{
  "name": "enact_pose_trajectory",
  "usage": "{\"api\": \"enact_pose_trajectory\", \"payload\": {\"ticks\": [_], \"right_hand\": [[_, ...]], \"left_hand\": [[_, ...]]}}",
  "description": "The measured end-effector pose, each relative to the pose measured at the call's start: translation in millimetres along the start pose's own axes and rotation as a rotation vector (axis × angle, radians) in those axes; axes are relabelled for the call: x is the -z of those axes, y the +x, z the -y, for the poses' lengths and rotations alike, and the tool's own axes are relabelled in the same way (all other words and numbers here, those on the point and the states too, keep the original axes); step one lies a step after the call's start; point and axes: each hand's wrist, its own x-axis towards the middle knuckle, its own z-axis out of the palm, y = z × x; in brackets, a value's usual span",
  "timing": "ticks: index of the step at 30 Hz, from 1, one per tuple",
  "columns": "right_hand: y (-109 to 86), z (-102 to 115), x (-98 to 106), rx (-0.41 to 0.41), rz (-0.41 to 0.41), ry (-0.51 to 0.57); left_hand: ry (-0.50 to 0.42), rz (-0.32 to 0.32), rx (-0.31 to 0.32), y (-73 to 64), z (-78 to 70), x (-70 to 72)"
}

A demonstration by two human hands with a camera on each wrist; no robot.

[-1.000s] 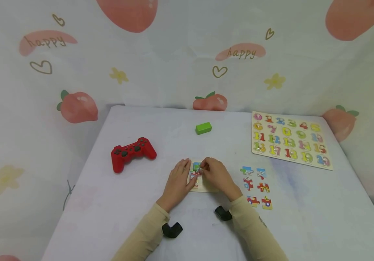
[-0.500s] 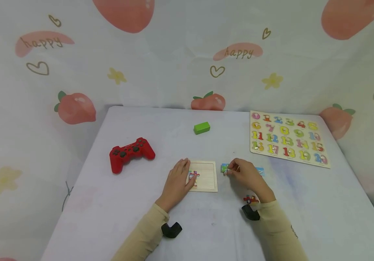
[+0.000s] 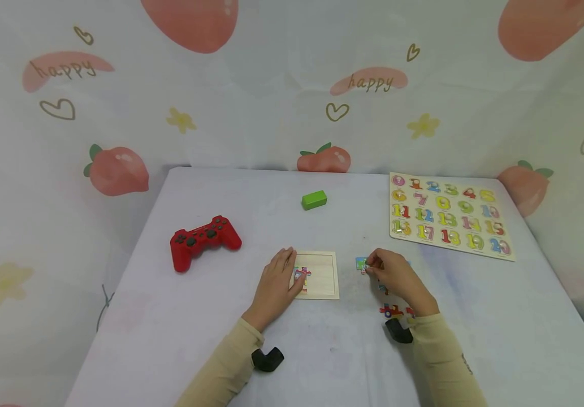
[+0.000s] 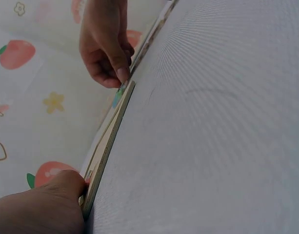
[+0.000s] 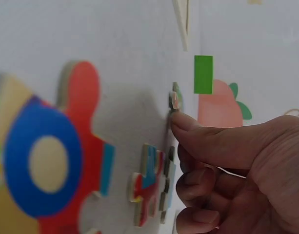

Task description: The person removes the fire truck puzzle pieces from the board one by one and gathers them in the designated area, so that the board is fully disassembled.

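My left hand rests on the left side of a wooden puzzle board, fingers straight and pointing away. A colourful jigsaw piece lies on the board, partly under the thumb. Right of the board, my right hand pinches a green and blue jigsaw piece between thumb and fingers, low over the table. In the right wrist view this piece shows edge-on at the thumb tip. Several loose jigsaw pieces lie below and behind the right hand, some hidden by it.
A red game controller lies to the left. A green block sits farther back. At the back right is a number puzzle board. Black wrist mounts show at both sleeves.
My right hand has moved right, off the board, carrying the green and blue jigsaw piece to beside the loose pieces. My left hand has stayed on the board.
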Motion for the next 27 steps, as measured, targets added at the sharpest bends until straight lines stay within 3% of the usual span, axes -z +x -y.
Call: {"api": "enact_pose_trajectory", "payload": {"ticks": [5, 14, 19, 23, 27], "right_hand": [[1.4, -2.3, -3.7, 0.031, -0.02, -0.025], [-2.8, 4.0, 3.5, 0.01, -0.021, -0.014], [-5.0, 13.0, 5.7, 0.063, -0.063, 0.003], [-4.6, 29.4, -5.1, 0.124, -0.067, -0.009], [-3.6, 51.5, -24.3, 0.171, -0.02, 0.004]], "left_hand": [[-0.002, -0.009, -0.004, 0.0, 0.6, -0.5], [-0.012, -0.019, -0.008, 0.7, 0.8, -1.8], [-0.028, -0.028, -0.02, 0.9, 1.2, -0.7], [-0.037, -0.02, -0.035, 0.4, 3.2, 0.7], [-0.031, 0.022, -0.063, 1.5, 8.8, 2.0]]}}
